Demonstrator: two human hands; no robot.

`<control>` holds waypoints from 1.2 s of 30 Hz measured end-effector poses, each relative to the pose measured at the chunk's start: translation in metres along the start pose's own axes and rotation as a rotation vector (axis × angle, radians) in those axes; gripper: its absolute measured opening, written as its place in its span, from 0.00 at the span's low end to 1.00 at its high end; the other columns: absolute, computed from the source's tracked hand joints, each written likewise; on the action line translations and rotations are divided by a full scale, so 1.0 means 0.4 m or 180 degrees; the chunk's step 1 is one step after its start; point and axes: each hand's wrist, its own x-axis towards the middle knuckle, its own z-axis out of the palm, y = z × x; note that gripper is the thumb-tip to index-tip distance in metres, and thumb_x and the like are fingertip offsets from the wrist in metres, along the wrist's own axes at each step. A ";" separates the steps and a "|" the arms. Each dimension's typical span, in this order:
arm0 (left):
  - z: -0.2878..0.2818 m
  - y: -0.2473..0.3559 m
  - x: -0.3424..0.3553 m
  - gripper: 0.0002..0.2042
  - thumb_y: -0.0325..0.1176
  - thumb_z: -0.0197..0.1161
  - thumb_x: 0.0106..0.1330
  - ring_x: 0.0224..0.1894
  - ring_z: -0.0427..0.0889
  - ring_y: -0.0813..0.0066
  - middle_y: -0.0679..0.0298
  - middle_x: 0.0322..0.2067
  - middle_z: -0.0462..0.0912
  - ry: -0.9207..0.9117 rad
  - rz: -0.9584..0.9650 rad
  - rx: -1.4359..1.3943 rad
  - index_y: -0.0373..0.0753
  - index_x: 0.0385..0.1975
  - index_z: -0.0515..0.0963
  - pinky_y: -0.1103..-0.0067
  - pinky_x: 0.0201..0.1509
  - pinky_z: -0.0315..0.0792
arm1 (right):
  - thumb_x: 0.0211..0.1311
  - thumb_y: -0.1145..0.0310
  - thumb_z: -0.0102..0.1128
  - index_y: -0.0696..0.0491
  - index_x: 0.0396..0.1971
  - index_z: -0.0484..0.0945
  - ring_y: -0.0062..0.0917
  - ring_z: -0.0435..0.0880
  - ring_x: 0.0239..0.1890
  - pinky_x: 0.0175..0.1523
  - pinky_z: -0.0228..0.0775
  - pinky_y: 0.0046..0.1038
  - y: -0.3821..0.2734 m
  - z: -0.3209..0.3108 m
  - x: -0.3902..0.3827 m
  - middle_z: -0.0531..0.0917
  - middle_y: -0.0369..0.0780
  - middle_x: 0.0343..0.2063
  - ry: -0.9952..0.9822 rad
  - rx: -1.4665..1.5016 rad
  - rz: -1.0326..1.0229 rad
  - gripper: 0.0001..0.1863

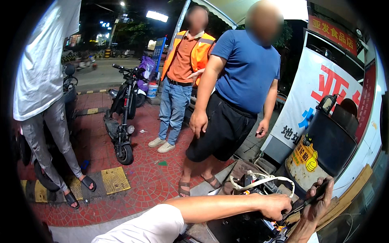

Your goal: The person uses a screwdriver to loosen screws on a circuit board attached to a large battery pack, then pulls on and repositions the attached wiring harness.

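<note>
whatever lies under your left hand [276,205] is hidden; the white-shirted person [45,69] is cut off above, the distant motorbike [86,63] blurred.

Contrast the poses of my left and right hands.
Your left hand has fingers curled downward, whereas your right hand has fingers pointing upward. The left hand's back shows; the right hand is tipped up, holding a dark object. Both are bare.

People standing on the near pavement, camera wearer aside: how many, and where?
3: a person in white at left, a person in an orange vest near centre, and a person in blue right of centre. Others may be hidden.
</note>
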 end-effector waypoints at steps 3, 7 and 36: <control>-0.022 -0.019 0.005 0.12 0.34 0.71 0.55 0.53 0.79 0.42 0.46 0.43 0.79 0.0027 0.0061 0.0009 0.33 0.33 0.83 0.56 0.57 0.75 | 0.84 0.53 0.58 0.49 0.59 0.77 0.15 0.77 0.28 0.29 0.70 0.16 0.000 -0.003 0.009 0.81 0.31 0.35 0.0059 0.0120 0.0029 0.17; -0.015 -0.003 0.018 0.10 0.33 0.70 0.57 0.53 0.80 0.42 0.46 0.43 0.80 0.0165 0.0223 0.0091 0.33 0.32 0.82 0.56 0.56 0.75 | 0.87 0.51 0.52 0.51 0.60 0.76 0.16 0.76 0.29 0.30 0.66 0.16 -0.044 -0.022 -0.001 0.78 0.32 0.36 0.0048 0.0248 0.0107 0.20; -0.018 0.065 -0.083 0.09 0.32 0.68 0.77 0.41 0.79 0.85 0.68 0.38 0.84 0.1740 -0.0714 -0.1811 0.32 0.46 0.81 0.82 0.49 0.75 | 0.56 0.74 0.70 0.49 0.41 0.87 0.47 0.87 0.43 0.45 0.79 0.47 -0.029 -0.144 -0.013 0.83 0.43 0.40 -0.3947 -0.4513 -0.0568 0.11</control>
